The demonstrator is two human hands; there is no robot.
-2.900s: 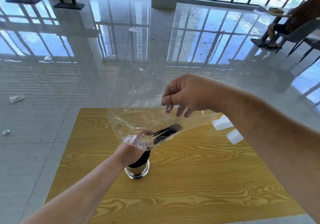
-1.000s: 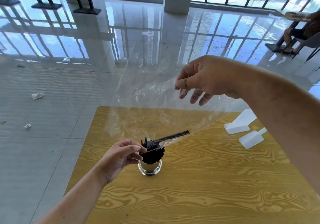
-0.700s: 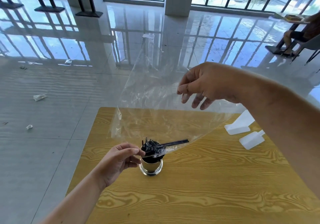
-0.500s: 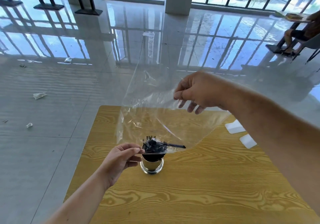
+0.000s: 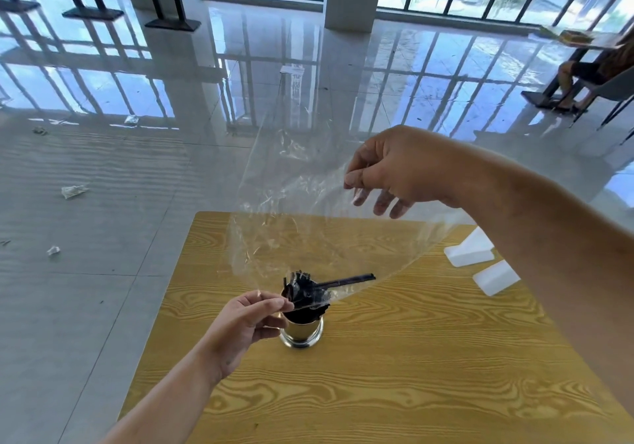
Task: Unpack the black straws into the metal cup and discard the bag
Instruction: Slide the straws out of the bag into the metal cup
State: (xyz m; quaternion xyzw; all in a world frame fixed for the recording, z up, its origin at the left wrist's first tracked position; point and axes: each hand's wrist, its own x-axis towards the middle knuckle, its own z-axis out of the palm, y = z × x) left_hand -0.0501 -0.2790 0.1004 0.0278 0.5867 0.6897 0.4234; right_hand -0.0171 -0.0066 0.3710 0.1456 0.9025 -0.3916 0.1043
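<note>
A shiny metal cup (image 5: 302,335) stands on the wooden table (image 5: 394,375), packed with black straws (image 5: 303,294). A clear plastic bag (image 5: 302,210) hangs tilted above it, its low mouth over the cup. One or two black straws (image 5: 350,280) still lie inside the bag, slanting down toward the cup. My right hand (image 5: 394,172) pinches the bag's raised edge high above the table. My left hand (image 5: 247,323) pinches the bag's lower edge just left of the cup.
Two white plastic pieces (image 5: 480,261) lie on the table's right side. Scraps of litter (image 5: 73,191) dot the glossy tiled floor to the left. A seated person (image 5: 597,73) and chairs are far off at the upper right.
Most straws have slid from the bag into the cup; only a couple remain slanting in the bag. My left hand shifted from the cup's top to pinching the bag's lower edge.
</note>
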